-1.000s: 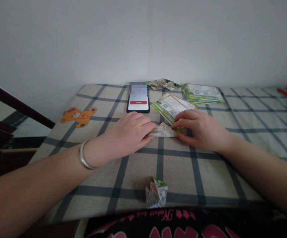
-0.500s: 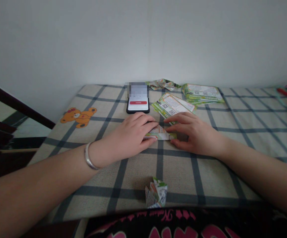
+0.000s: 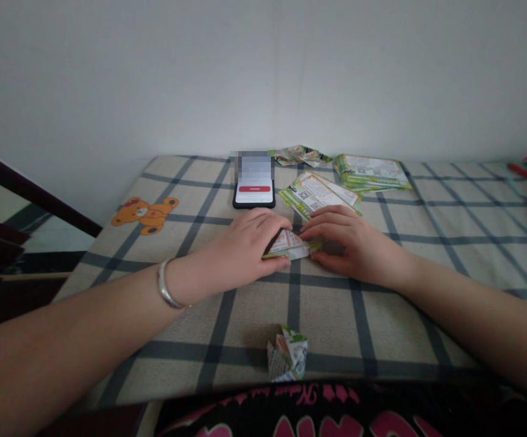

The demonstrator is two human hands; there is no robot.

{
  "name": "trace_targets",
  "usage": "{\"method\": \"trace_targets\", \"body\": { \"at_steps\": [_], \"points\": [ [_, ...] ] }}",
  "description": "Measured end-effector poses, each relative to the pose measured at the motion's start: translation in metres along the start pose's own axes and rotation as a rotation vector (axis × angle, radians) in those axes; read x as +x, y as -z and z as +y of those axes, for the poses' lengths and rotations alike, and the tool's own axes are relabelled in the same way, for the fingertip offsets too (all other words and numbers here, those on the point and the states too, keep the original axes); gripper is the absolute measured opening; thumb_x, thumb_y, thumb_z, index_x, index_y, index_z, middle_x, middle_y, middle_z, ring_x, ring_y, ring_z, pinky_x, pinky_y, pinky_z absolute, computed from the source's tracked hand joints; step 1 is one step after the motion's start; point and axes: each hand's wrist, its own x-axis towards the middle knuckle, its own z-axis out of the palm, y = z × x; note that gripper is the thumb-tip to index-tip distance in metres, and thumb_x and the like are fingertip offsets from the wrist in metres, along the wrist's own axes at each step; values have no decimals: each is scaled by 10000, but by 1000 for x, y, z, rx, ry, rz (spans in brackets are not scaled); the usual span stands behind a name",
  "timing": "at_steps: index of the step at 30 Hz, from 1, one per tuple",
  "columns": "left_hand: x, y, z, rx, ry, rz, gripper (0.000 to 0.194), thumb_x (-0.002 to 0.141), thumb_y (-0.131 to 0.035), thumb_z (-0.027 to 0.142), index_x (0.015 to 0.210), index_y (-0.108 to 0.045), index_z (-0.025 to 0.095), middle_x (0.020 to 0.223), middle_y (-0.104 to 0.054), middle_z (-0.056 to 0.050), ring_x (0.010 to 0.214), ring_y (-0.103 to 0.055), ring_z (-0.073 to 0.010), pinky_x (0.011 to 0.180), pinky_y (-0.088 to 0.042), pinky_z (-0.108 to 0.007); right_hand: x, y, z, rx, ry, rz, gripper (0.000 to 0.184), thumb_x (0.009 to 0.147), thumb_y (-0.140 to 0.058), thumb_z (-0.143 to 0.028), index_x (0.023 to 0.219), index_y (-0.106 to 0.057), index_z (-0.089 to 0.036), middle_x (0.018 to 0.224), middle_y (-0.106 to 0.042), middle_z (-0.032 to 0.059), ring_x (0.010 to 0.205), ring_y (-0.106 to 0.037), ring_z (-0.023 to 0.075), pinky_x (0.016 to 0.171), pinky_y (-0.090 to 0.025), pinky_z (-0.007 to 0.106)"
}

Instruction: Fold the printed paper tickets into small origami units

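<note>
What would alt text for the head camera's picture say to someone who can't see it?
A person's left hand and right hand handle a folded paper on a checked tablecloth. Beyond them lie a phone, loose leaflets and a stack of leaflets; another paper shape sits near the front edge, and a cartoon bear is at the left.

A single camera, worn on the person's head, looks forward and down across a cloth-covered bench (image 3: pixel 254 309) toward a pale wall (image 3: pixel 199 73) filling roughly the upper third of the frame. The left hand (image 3: pixel 251 243) and right hand (image 3: pixel 347 243) appear just below center at close range, with forearms (image 3: pixel 85 340) entering from either side. Dark clothing (image 3: pixel 254 419) with pink lettering edges the bottom, nearest the lens and seen from above.
</note>
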Motion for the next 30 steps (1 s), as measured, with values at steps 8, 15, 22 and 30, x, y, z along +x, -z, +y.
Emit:
{"method": "trace_targets", "body": {
  "at_steps": [8,15,22,30],
  "points": [
    [0,0,2,-22,-53,29,396,807,-714,214,1134,-492,195,1098,-623,-38,1064,-562,-209,939,-456,-353,2,-3,-1,-20,-105,54,132,824,-665,-195,955,-676,-198,999,-689,47,1001,-590,212,941,-451,375],
    [0,2,4,0,-121,80,241,851,-649,178,1056,-522,187,975,-637,-14,937,-585,-176,884,-451,-328,2,-3,-3,-13,-135,42,133,812,-676,-215,944,-674,-194,984,-694,49,981,-590,209,917,-452,364],
    [0,2,3,11,-168,144,125,889,-587,168,994,-520,171,897,-630,-9,856,-590,-156,832,-454,-307,3,-4,-3,19,-157,26,26,818,-653,-202,837,-634,-201,882,-675,29,906,-584,191,856,-465,339],
    [-4,3,6,32,-157,234,136,926,-562,228,1035,-501,174,877,-651,-16,800,-618,-158,725,-466,-272,3,-3,-16,47,-144,194,54,839,-644,-167,830,-595,-186,795,-641,15,790,-575,153,723,-455,275]
  ]
}}
